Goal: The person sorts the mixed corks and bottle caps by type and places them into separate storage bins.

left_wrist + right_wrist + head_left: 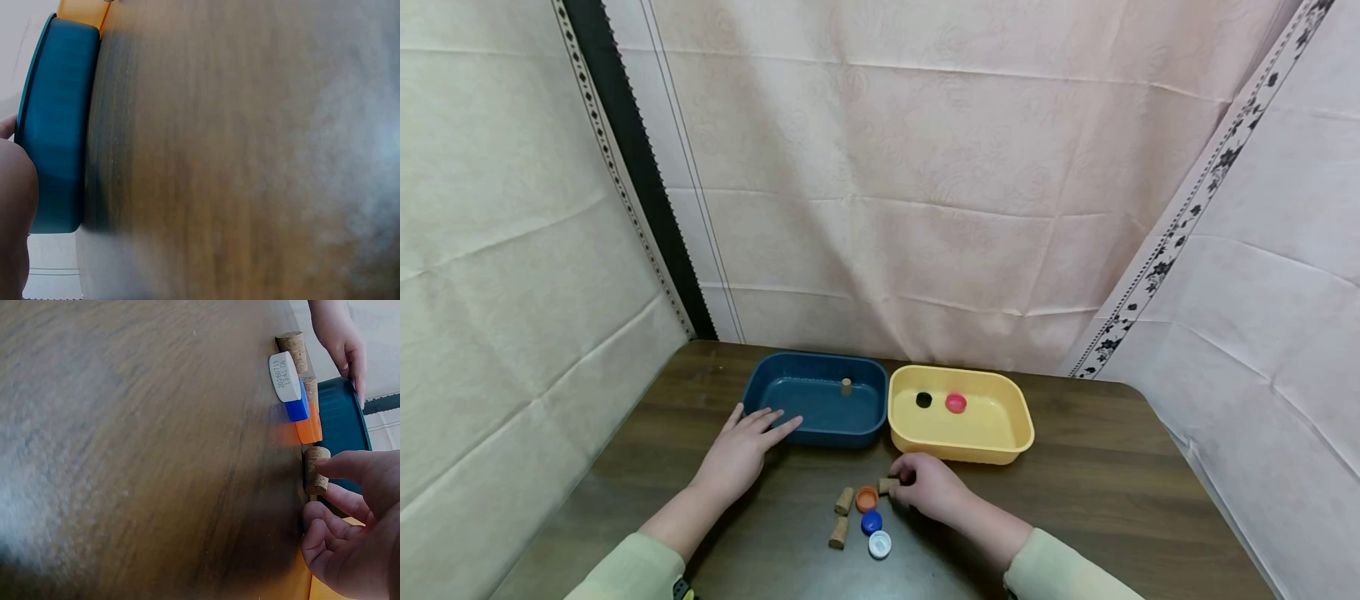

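My right hand point(934, 487) pinches a cork point(887, 485) between thumb and finger, low over the table in front of the yellow bin. In the right wrist view the thumb presses on the side of that cork point(317, 470). My left hand point(739, 454), fingers spread and fairly straight, rests at the near left rim of the blue bin point(820, 439). Beside the pinched cork lie an orange bottle cap point(867, 499), a blue cap point(872, 522) and a white cap point(880, 545). Two more corks, an upper one point(844, 501) and a lower one point(838, 532), lie left of the caps.
One cork point(846, 387) stands inside the blue bin. The yellow bin point(962, 451), right beside it, holds a black cap point(923, 400) and a pink-red cap point(956, 403). Pale cloth point(925, 208) hangs behind and at both sides of the wooden table point(1097, 500).
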`<state>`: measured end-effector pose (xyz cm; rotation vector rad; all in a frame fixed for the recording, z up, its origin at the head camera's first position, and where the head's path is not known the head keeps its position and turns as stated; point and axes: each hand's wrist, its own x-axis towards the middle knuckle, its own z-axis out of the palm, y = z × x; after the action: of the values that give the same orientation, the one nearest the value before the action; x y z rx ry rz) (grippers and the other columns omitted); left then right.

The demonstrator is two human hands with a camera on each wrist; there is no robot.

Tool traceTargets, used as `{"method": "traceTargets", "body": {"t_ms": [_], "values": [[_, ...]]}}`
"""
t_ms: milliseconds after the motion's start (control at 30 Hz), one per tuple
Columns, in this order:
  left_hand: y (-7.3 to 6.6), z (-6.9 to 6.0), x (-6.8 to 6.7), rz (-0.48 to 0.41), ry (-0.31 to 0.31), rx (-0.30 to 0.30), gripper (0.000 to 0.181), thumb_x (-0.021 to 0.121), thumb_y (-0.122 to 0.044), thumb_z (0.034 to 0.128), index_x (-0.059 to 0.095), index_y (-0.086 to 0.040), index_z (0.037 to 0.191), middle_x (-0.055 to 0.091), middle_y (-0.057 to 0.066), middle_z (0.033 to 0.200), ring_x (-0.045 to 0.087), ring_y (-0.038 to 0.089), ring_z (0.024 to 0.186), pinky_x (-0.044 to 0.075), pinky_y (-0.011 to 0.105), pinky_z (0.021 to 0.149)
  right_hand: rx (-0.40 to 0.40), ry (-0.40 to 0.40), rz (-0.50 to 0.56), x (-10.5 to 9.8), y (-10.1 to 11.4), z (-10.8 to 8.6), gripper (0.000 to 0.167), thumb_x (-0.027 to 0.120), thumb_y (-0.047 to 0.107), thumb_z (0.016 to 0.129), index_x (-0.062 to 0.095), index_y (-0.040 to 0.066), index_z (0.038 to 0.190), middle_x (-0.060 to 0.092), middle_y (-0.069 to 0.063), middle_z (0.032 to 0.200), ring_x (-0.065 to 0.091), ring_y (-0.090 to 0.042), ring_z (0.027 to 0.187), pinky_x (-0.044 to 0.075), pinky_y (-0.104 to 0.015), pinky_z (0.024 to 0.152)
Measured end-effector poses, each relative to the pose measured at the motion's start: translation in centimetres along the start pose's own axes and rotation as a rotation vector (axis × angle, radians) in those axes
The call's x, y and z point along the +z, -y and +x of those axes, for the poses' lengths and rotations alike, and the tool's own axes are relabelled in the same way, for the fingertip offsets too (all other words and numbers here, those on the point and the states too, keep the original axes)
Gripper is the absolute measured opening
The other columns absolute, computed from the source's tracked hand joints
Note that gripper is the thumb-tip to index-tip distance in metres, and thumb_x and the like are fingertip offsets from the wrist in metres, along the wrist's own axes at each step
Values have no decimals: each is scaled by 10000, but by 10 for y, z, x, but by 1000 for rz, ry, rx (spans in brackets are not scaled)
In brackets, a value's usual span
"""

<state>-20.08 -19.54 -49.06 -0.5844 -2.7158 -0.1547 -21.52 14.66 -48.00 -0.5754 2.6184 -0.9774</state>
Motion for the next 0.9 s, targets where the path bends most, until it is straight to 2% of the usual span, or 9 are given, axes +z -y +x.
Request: {"method": "traceTargets", "body": {"t_ms": [467, 900], "values": [[0, 1, -1, 4, 7, 1, 756, 634, 122, 854, 511, -309, 1462, 581, 85, 1392, 518, 325, 1294, 225, 630, 1142, -36, 7, -43, 0, 5, 2, 186, 769, 204, 855, 710, 156, 1025, 591, 19, 880, 536, -153, 782, 484, -336, 699], [0, 0, 0, 0, 10, -3, 760, 629, 123, 859, 503, -315, 1467, 581, 84, 1391, 515, 325, 1295, 216, 628, 1146, -34, 17, -63, 1, 3, 2, 154, 750, 229, 879, 720, 175, 1019, 595, 34, 883, 536, -134, 779, 491, -315, 705]]}}
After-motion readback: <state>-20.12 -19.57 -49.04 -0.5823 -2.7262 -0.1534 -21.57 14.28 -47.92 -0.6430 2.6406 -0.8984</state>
